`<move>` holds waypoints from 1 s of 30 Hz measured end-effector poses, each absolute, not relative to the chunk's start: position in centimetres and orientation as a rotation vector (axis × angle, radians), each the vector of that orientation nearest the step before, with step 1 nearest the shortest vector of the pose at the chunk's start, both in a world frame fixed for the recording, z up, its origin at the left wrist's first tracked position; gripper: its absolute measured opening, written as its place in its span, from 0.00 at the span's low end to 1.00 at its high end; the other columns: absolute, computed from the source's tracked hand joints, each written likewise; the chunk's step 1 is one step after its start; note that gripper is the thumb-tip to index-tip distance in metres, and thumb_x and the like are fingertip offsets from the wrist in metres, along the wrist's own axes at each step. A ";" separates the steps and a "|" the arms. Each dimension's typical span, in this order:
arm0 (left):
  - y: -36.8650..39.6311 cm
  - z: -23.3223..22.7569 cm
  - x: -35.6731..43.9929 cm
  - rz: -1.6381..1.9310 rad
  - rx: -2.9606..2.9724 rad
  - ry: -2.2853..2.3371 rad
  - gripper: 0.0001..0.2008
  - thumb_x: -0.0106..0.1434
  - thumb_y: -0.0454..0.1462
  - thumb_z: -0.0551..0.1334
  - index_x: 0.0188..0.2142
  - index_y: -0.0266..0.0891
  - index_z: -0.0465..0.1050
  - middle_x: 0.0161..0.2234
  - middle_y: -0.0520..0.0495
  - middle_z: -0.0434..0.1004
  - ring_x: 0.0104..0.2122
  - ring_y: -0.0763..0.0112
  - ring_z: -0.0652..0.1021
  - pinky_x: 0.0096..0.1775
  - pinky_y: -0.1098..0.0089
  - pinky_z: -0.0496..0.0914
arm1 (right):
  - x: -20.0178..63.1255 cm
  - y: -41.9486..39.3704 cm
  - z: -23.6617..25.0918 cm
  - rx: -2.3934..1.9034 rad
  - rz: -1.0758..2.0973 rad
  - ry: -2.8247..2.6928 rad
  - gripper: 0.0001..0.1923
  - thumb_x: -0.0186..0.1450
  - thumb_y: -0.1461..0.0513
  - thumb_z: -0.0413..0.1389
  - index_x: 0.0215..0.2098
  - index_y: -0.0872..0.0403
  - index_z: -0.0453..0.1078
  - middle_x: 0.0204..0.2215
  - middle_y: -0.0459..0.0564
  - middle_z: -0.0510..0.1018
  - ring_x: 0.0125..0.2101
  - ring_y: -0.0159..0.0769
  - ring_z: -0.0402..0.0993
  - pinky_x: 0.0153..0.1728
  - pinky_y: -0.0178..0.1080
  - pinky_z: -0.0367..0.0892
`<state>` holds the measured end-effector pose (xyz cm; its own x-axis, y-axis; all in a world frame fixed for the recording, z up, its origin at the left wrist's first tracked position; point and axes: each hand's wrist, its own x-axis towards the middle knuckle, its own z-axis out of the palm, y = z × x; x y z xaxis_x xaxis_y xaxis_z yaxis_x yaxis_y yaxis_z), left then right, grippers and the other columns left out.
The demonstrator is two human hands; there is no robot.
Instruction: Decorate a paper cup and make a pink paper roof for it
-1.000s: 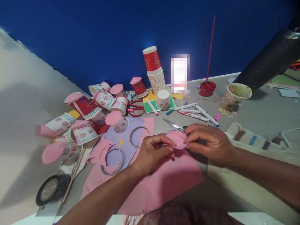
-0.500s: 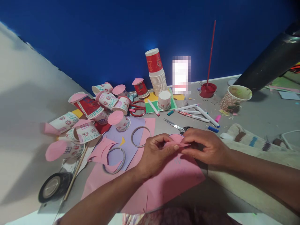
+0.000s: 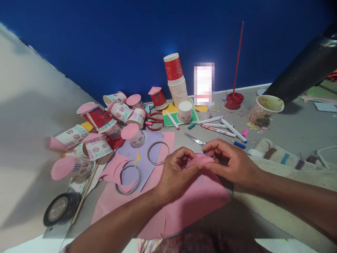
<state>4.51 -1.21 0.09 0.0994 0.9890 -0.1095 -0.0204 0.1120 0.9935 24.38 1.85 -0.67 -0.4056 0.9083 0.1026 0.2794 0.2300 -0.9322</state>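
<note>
My left hand [image 3: 175,172] and right hand [image 3: 231,161] both pinch a pink paper disc [image 3: 201,161], fingers closed on its opposite edges, holding it just above a large pink sheet [image 3: 195,200] on the table [image 3: 289,130]. Scissors [image 3: 196,140] lie just beyond the disc, with markers [image 3: 223,128] farther back. Left of my hands, two metal rings [image 3: 157,153] rest on a purple sheet [image 3: 143,165], near a pile of decorated paper cups [image 3: 105,123].
</note>
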 end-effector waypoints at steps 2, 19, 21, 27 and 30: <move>-1.3 0.1 4.6 1.049 1.083 1.130 0.19 0.55 0.42 0.77 0.39 0.39 0.71 0.27 0.55 0.74 0.27 0.76 0.71 0.29 0.76 0.64 | 24.3 1.9 -0.7 -1.104 1.212 -1.797 0.14 0.62 0.57 0.66 0.45 0.52 0.75 0.27 0.44 0.79 0.24 0.31 0.72 0.24 0.32 0.69; -1.2 -0.4 4.7 0.961 0.845 1.077 0.22 0.55 0.35 0.74 0.45 0.40 0.67 0.24 0.54 0.80 0.23 0.70 0.80 0.30 0.70 0.76 | 24.5 2.3 -0.3 -1.177 1.412 -1.911 0.12 0.64 0.53 0.66 0.36 0.53 0.80 0.26 0.45 0.80 0.25 0.32 0.71 0.25 0.33 0.64; -1.2 -0.4 4.6 0.948 0.841 1.069 0.21 0.55 0.35 0.73 0.45 0.39 0.68 0.24 0.53 0.81 0.23 0.71 0.80 0.29 0.71 0.76 | 24.5 2.3 -0.4 -1.180 1.371 -1.976 0.10 0.63 0.54 0.65 0.32 0.53 0.79 0.25 0.44 0.78 0.26 0.32 0.69 0.25 0.33 0.62; -1.0 -0.8 4.3 0.894 0.823 0.985 0.23 0.54 0.40 0.77 0.43 0.38 0.68 0.21 0.49 0.82 0.20 0.67 0.81 0.26 0.71 0.75 | 24.7 2.2 -0.8 -1.163 1.366 -1.992 0.17 0.66 0.51 0.63 0.25 0.53 0.74 0.20 0.41 0.73 0.23 0.31 0.65 0.24 0.34 0.59; -0.9 -0.9 4.1 0.856 0.788 0.964 0.26 0.52 0.43 0.79 0.42 0.37 0.69 0.20 0.48 0.81 0.19 0.66 0.81 0.24 0.71 0.74 | 24.8 2.2 -0.8 -1.162 1.352 -1.988 0.21 0.66 0.49 0.64 0.22 0.53 0.71 0.18 0.40 0.69 0.21 0.29 0.61 0.22 0.34 0.56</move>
